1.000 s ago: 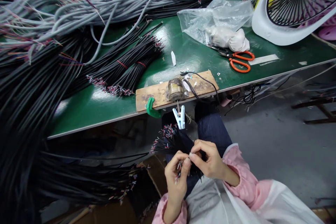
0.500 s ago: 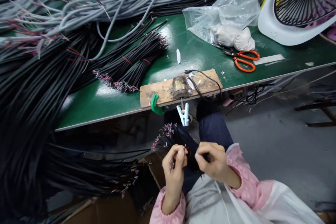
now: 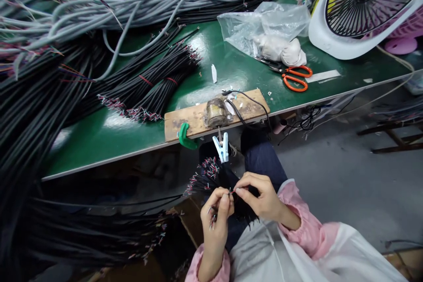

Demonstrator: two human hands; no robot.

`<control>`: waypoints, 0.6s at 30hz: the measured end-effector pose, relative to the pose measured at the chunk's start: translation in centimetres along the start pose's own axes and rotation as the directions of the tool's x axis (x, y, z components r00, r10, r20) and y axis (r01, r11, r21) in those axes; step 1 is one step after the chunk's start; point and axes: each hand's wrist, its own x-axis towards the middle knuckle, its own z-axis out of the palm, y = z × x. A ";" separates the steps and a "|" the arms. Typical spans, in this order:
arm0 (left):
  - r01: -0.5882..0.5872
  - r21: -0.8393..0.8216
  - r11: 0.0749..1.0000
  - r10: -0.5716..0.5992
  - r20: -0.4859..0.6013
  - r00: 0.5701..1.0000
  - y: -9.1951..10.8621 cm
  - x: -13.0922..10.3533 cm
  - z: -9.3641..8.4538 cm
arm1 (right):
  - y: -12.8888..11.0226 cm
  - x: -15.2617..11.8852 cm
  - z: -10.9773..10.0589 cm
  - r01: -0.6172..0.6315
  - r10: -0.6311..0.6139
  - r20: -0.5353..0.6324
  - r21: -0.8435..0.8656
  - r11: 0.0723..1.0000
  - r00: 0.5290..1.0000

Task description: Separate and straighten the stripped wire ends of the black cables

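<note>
Over the lap, my left hand (image 3: 216, 216) is closed around black cables whose stripped ends, with red and white wires, stick out between the fingers. My right hand (image 3: 259, 196) pinches a thin red wire (image 3: 233, 191) that runs to the left fingertips. Just beyond both hands, a bundle of black cables (image 3: 206, 176) lies across the legs, its coloured wire ends fanned out. A light blue clothes peg (image 3: 222, 146) is fixed to the shaft of a small motor (image 3: 217, 112), which sits on a wooden board (image 3: 180, 120) at the table edge.
A green clamp (image 3: 187, 136) grips the board to the green table (image 3: 99, 152). Grey cables (image 3: 132, 4) and bundled black cables (image 3: 152, 75) cover the left side. Orange-handled scissors (image 3: 295, 79), a plastic bag (image 3: 244, 26) and a white fan (image 3: 320, 39) are at the right.
My right hand has moved left to my left hand, and its fingertips now pinch the red wire. The view has shifted slightly, so the table's things appear further left.
</note>
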 end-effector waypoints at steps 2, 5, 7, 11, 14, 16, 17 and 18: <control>0.009 -0.005 1.000 -0.009 -0.002 1.000 0.1 0.0 0.0 | 0.2 0.0 -0.2 -0.023 0.022 -0.037 -0.016 1.000 0.999; 0.003 0.008 1.000 -0.003 -0.008 1.000 0.2 0.0 0.2 | 0.0 0.2 -0.2 -0.015 0.017 -0.062 0.026 1.000 0.998; -0.005 0.014 1.000 0.006 -0.011 1.000 0.2 0.1 0.3 | -0.4 0.3 0.0 0.007 -0.003 -0.051 0.069 0.998 0.999; 0.000 0.016 1.000 0.000 -0.010 1.000 0.2 0.1 0.5 | -0.8 0.6 0.3 0.064 -0.059 -0.094 0.043 0.997 0.994; 0.006 0.029 1.000 -0.006 -0.025 1.000 0.3 0.0 0.6 | -0.9 0.6 0.4 0.141 -0.147 -0.120 -0.054 0.988 0.982; 0.001 0.045 0.999 0.001 -0.037 0.999 0.2 0.0 0.6 | -0.9 0.5 0.5 0.188 -0.205 -0.129 -0.130 0.974 0.970; -0.006 0.054 0.998 0.008 -0.041 0.999 0.1 -0.1 0.6 | -0.9 0.5 0.5 0.212 -0.236 -0.133 -0.175 0.962 0.963; -0.017 0.064 0.998 0.020 -0.044 0.999 0.0 0.0 0.6 | -0.9 0.4 0.5 0.235 -0.269 -0.130 -0.228 0.945 0.954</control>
